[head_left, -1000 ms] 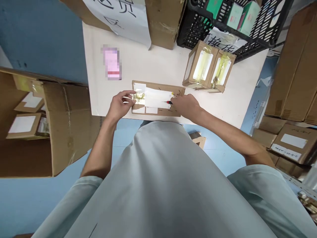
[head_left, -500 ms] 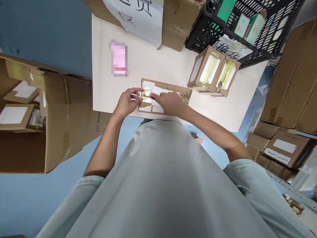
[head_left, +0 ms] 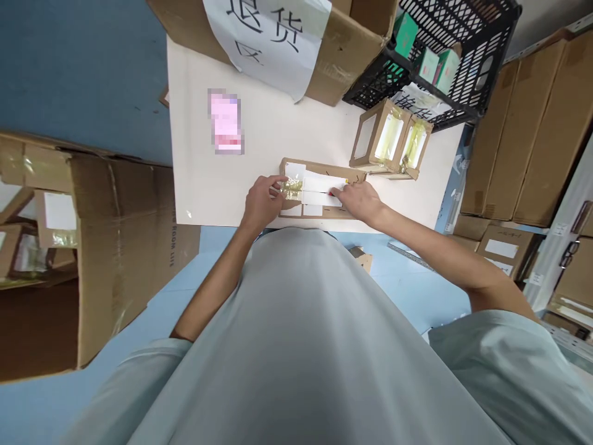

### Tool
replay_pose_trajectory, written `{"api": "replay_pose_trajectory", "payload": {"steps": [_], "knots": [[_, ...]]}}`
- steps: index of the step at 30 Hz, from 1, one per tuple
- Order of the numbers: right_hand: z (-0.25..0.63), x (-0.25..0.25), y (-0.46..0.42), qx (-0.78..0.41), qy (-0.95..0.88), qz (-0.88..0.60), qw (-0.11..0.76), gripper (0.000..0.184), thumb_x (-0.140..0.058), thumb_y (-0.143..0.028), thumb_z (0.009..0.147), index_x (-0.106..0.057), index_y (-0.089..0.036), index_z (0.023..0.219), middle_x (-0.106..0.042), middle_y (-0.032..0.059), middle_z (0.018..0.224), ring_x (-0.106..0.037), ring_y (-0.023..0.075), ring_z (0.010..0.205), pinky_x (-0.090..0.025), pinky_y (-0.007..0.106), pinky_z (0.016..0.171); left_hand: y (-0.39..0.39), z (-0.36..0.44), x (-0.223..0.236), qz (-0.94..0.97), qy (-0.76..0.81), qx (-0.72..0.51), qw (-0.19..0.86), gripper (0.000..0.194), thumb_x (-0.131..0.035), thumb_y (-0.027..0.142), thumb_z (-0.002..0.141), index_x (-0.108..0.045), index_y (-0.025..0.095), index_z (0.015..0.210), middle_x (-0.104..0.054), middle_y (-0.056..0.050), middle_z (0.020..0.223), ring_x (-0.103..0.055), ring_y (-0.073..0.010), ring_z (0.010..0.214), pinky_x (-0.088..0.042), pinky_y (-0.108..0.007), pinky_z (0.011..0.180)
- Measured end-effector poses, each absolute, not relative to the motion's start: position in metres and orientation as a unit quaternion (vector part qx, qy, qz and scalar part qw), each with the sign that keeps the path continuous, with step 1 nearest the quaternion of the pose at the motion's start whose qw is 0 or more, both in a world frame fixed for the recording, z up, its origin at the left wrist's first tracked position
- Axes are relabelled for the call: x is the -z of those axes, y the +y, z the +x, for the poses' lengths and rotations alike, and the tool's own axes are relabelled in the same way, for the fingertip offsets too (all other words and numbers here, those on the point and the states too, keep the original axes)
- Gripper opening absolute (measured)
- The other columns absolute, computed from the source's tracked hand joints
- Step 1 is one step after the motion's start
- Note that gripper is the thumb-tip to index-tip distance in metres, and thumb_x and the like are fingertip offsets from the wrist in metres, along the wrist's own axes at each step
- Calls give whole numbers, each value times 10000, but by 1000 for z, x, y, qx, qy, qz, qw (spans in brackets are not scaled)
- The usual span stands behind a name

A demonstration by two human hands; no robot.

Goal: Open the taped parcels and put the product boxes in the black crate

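A flat cardboard box (head_left: 324,167) lies lengthwise near the front edge of the white table. White labels (head_left: 319,181) and shiny clear tape (head_left: 293,185) cover part of its top, and a thin dark line runs along the label. My left hand (head_left: 263,201) grips the box's left end, fingers curled and thumb against it. Over the right half, my right hand (head_left: 360,201) is closed around a small red-and-black cutter (head_left: 330,193), mostly hidden by the fingers. Its tip is at the label.
Two taped cartons (head_left: 382,133) stand at the right, before a black plastic crate (head_left: 482,68) of small green boxes. Behind is a large box (head_left: 343,62) with a paper sign. A pixelated pink item (head_left: 226,120) lies left. An open carton (head_left: 125,228) of parcels stands lower left.
My right hand slid left along the box to the taped end with the cutter, then back right. A dark line now shows along the label. My left hand stayed at the left end.
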State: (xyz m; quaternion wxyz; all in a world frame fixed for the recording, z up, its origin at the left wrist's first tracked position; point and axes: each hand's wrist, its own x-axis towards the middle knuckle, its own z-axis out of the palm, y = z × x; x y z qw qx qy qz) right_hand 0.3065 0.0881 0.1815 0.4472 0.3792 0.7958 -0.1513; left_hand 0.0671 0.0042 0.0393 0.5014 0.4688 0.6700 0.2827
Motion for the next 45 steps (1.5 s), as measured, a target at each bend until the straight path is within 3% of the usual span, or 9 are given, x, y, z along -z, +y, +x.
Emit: {"api": "replay_pose_trajectory", "payload": {"steps": [5,10,14,17,24,28,34,40,45], "knots": [[328,-188,77,145,773,419,454,608,-434,-46,1153,-598,-212,1714,-818,243,1409,-815,347,1227,-499,415,920,5,75,-48,469,670,-261,513,428,-706,140,965,-832,267,1354,-712,-72,1195,-720,-216,932,-641,-401,953],[335,-185,72,153,778,425,437,620,-396,-75,1150,-593,-237,1715,-827,222,1386,-813,337,1198,-487,407,901,6,78,-49,487,674,-252,495,408,-720,161,965,-836,289,1334,-730,-66,1181,-714,-219,915,-632,-407,956],[373,-189,75,157,749,439,471,635,-363,-41,1126,-611,-174,1695,-825,260,1362,-813,370,1221,-463,423,870,6,82,-51,487,692,-240,476,394,-716,178,958,-847,291,1312,-734,-60,1163,-717,-216,891,-628,-397,934],[414,-193,74,151,728,457,488,650,-363,-38,1123,-598,-211,1704,-823,257,1352,-819,375,1195,-435,421,831,6,87,-54,485,703,-244,459,417,-698,179,943,-847,282,1318,-746,-63,1172,-724,-218,893,-632,-388,921],[471,-177,69,177,761,451,432,657,-366,-54,1134,-542,-274,1727,-810,212,1361,-804,338,1145,-402,392,798,6,97,-57,491,730,-231,415,431,-696,203,912,-843,271,1311,-754,-67,1191,-740,-221,925,-637,-385,949],[499,-147,68,209,792,439,370,609,-357,-108,1176,-540,-288,1728,-805,187,1356,-780,304,1102,-390,375,777,4,102,-59,478,753,-221,394,431,-712,222,923,-828,280,1335,-737,-73,1224,-754,-225,942,-646,-399,957],[523,-74,45,291,809,471,195,526,-278,-356,1273,-610,-231,1662,-801,147,1393,-746,276,1183,-466,330,836,2,109,-64,448,776,-216,388,410,-719,290,941,-810,273,1341,-750,-93,1286,-769,-238,1020,-673,-377,884],[514,-24,16,399,760,510,55,512,-265,-280,1249,-580,-175,1639,-750,170,1518,-698,249,1336,-536,310,1064,0,117,-69,432,787,-212,386,395,-732,378,958,-785,272,1335,-754,-92,1283,-770,-223,1014,-696,-349,858],[512,-17,-6,432,721,541,-18,544,-222,-342,1244,-589,-194,1618,-757,177,1491,-707,244,1348,-548,341,1154,0,114,-63,450,778,-195,393,444,-737,450,979,-741,254,1377,-740,-136,1362,-777,-296,1140,-728,-441,898]]}}
